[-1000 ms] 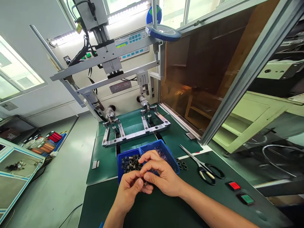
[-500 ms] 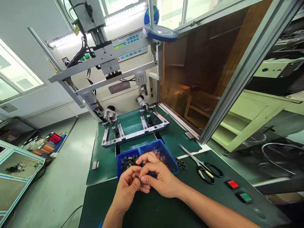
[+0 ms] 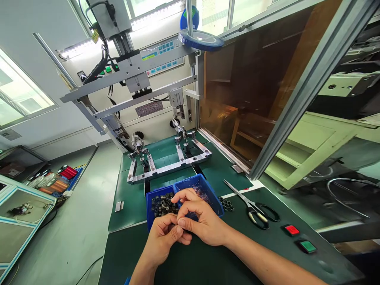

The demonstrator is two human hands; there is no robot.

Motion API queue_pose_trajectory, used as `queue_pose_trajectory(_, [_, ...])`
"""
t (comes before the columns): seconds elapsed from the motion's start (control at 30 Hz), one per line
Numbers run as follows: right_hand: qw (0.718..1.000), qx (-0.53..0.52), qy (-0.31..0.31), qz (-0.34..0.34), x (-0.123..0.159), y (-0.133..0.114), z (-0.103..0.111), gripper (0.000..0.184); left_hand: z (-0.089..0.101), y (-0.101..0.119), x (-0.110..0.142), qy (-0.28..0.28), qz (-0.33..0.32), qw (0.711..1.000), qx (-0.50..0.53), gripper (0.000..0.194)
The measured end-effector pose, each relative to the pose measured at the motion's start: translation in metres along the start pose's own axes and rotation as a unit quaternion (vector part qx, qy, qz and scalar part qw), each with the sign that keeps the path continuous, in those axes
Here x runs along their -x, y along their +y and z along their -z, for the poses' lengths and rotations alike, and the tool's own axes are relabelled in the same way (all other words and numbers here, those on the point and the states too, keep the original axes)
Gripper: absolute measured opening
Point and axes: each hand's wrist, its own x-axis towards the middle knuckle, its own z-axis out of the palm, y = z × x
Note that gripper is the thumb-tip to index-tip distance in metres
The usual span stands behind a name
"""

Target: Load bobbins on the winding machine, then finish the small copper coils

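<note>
While both hands meet just on the near side of the parts bin point(image 3: 150, 209), a small part point(image 3: 171, 227) sits between the fingertips.

Obs. 1: part mostly covered by fingers; shape and finish cannot be read. It lies on the near side of the parts bin, above the green bench top point(image 3: 127, 257).
Obs. 2: left hand point(image 3: 159, 239) closed in, thumb and forefinger pinching the part. Right hand point(image 3: 206, 225) has curled fingers, thumb and forefinger drawn together at the same spot; whether it grips the part or something finer cannot be told.
Judgement: step in hand looks like fine two-handed fingertip work. Any move from this hold would call for a steady left pinch and small, light right-hand motions.
Obs. 3: parts bin holds a heap of dark cylindrical parts point(image 3: 160, 206). Against its right side, a second blue bin point(image 3: 219, 205) contains thin coppery strands point(image 3: 201, 193).
Obs. 4: farther right of the parts bin, past the second: flat cluster of dark rings point(image 3: 227, 204), then scissors point(image 3: 251, 205), then red button point(image 3: 292, 230) and green button point(image 3: 308, 246).
Obs. 5: beyond the parts bin, metal fixture frame point(image 3: 166, 170).
</note>
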Motion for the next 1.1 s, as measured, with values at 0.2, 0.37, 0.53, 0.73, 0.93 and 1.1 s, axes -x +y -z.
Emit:
queue_pose_trajectory(0.2, [1.0,0.012,0.02,0.01,-0.001,0.001,-0.001,0.021,-0.005,0.004,0.0,0.01,-0.057,0.995,-0.082,0.019])
queue_pose_trajectory(0.37, [0.998,0.016,0.052,0.017,0.0,0.002,-0.004,0.023,-0.008,0.005,0.002,0.022,-0.088,0.986,-0.138,0.023])
queue_pose_trajectory(0.53, [0.997,0.037,0.059,0.017,-0.001,0.002,-0.006,0.015,-0.008,0.002,0.0,0.041,-0.074,0.992,-0.093,0.024])
queue_pose_trajectory(0.73, [0.992,0.066,0.096,0.053,0.001,0.001,-0.009,0.014,-0.008,0.002,-0.001,0.022,-0.095,0.987,-0.131,0.024])
queue_pose_trajectory(0.93, [0.991,0.072,0.102,0.049,-0.004,-0.001,-0.004,0.004,-0.004,-0.001,-0.002,0.029,-0.086,0.99,-0.11,0.025])
queue_pose_trajectory(1.1, [0.969,0.123,0.204,0.06,-0.004,-0.01,0.028,0.01,-0.002,-0.004,-0.002,0.06,-0.059,0.996,-0.041,0.022])
